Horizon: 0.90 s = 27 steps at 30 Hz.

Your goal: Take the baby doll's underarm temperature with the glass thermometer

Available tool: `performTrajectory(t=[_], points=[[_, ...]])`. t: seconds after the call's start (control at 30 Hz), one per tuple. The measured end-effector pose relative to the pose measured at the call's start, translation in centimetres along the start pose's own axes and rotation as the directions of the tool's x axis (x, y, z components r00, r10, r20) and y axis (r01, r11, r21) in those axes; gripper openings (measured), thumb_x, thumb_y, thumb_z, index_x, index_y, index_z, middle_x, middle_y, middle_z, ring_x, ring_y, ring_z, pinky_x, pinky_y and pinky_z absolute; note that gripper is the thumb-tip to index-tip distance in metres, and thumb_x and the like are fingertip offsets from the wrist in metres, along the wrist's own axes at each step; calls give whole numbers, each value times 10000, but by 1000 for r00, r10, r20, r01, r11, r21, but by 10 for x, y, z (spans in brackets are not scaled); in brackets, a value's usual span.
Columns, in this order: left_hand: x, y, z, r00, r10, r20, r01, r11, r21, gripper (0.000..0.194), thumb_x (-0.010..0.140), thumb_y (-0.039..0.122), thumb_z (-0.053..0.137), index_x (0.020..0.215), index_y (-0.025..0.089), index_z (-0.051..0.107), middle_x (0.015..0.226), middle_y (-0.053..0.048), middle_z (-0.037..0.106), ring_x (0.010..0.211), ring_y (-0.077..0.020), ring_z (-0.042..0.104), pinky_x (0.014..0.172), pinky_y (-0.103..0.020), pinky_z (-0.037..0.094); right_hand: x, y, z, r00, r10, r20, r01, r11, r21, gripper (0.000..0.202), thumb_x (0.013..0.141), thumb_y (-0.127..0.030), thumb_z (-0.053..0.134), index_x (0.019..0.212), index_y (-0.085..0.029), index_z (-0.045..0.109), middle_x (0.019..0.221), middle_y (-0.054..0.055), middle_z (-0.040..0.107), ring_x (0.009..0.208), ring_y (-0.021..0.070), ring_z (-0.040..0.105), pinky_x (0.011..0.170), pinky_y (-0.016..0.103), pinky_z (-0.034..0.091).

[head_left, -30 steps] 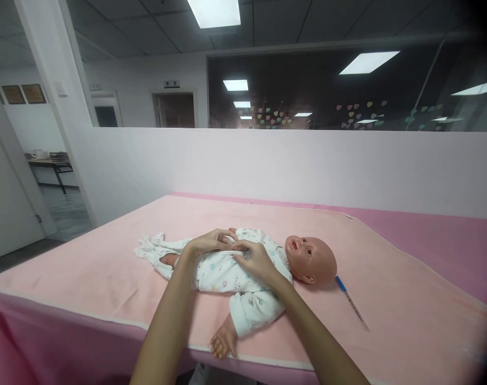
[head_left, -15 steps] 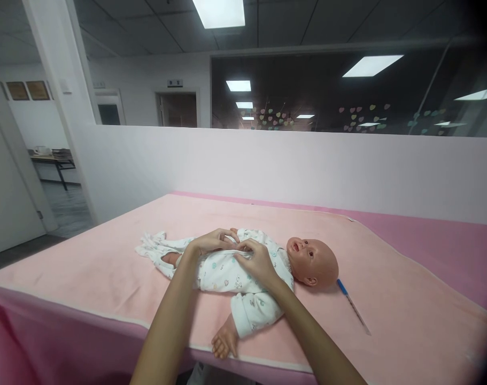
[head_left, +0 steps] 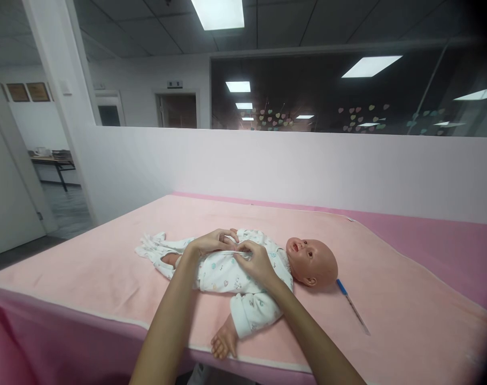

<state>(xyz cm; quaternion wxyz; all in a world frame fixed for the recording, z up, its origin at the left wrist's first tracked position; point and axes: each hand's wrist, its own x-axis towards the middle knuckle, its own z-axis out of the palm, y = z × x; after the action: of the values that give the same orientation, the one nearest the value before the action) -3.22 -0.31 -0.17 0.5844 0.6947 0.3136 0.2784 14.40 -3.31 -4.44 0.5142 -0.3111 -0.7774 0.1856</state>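
Observation:
A baby doll (head_left: 313,261) lies on its back, its head to the right. It wears a white printed romper (head_left: 221,274), with one bare foot area showing through the leg opening at the left. My left hand (head_left: 216,241) rests over the doll's belly with bent fingers, closed on the romper's front edge. Opposite it, my right hand (head_left: 257,261) pinches the same raised fold of cloth between thumb and fingers. The fingertips of both hands nearly meet, and what lies exactly between them is partly hidden.
A pink blanket (head_left: 107,267) covers the table. Beyond the doll's head lies a thin blue-capped thermometer-like stick (head_left: 352,306). A white partition (head_left: 291,171) stands behind the table, and a door (head_left: 10,176) is at the left.
The fingers shift very slightly at the cloth fold. Otherwise the doll and both arms stay in place.

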Motion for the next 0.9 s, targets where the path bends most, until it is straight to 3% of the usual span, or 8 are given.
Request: performTrajectory(t=[0.2, 0.43, 0.63, 0.9], points=[[-2, -1, -1, 999, -42, -33, 42, 999, -7, 330, 655, 271, 703, 937, 155, 577, 736, -10, 641, 672, -123, 591, 614, -212, 416, 0, 0, 1, 1000, -9, -18, 8, 999, -32, 93, 706, -151, 526, 744, -199, 597, 770, 18, 626, 744, 160, 555, 718, 287, 430], [-2, -2, -6, 995, -46, 90, 43, 998, 38, 529, 522, 125, 768, 996, 182, 541, 865, -23, 647, 804, -155, 605, 715, -268, 453, -2, 1, 1, 999, 39, -23, -40, 999, -19, 81, 738, -196, 529, 769, -197, 603, 813, 31, 647, 780, 175, 576, 743, 306, 441], [-1, -4, -7, 998, -34, 48, 31, 997, 71, 494, 542, 109, 749, 989, 178, 549, 787, -2, 647, 762, -139, 607, 710, -256, 449, -1, 2, 0, 999, 42, -15, -42, 999, 3, 105, 744, -199, 526, 808, -202, 610, 853, 31, 652, 818, 183, 585, 766, 318, 447], [-1, -2, -4, 998, 17, 66, -22, 997, 79, 524, 543, 107, 745, 1019, 178, 537, 876, -34, 629, 827, -150, 591, 743, -280, 449, -1, 5, 2, 1000, -2, -8, 2, 999, -36, 150, 701, -140, 527, 805, -204, 613, 829, 23, 646, 811, 180, 581, 770, 310, 447]])
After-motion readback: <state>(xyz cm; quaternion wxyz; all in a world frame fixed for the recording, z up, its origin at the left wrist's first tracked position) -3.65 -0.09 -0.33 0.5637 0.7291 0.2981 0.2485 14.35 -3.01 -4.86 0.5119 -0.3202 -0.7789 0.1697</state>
